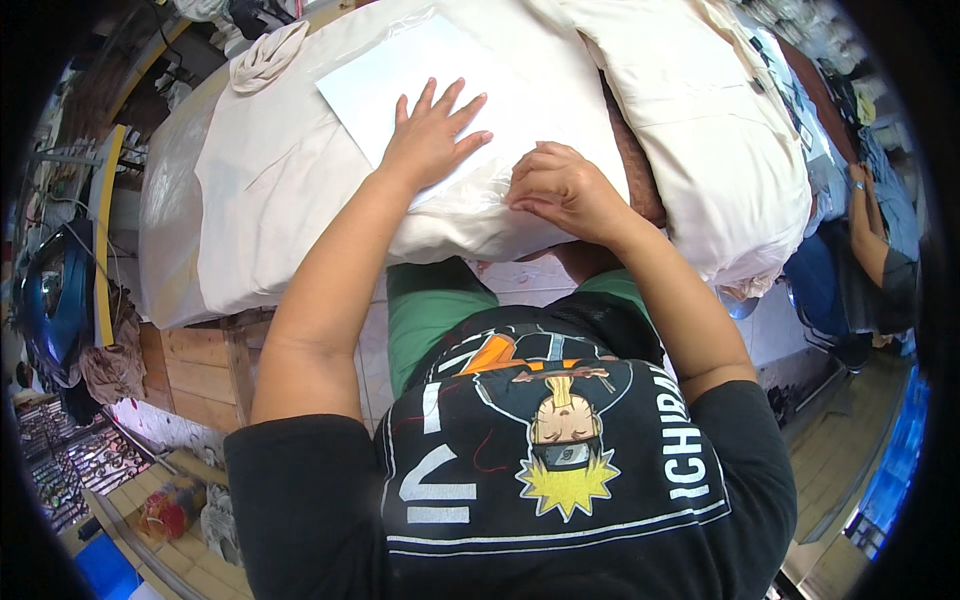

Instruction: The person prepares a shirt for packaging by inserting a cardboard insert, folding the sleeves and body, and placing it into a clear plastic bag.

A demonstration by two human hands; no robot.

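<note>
A flat white sheet or folded white piece (400,75) lies at an angle on the cloth-covered table (270,200), with clear plastic film (475,188) around its near part. My left hand (434,142) rests flat on the white piece, fingers spread. Close to its right, my right hand (572,192) has its fingers pinched together at the right end of the crinkled film. The fingertips hide just how much of the film lies between them.
Cream fabric (700,130) is spread to the right, beyond a brown strip (632,160). A crumpled cream cloth (268,55) lies at the far left. A wooden crate (205,370) stands below the table's left end. Another person (885,250) is at the right edge.
</note>
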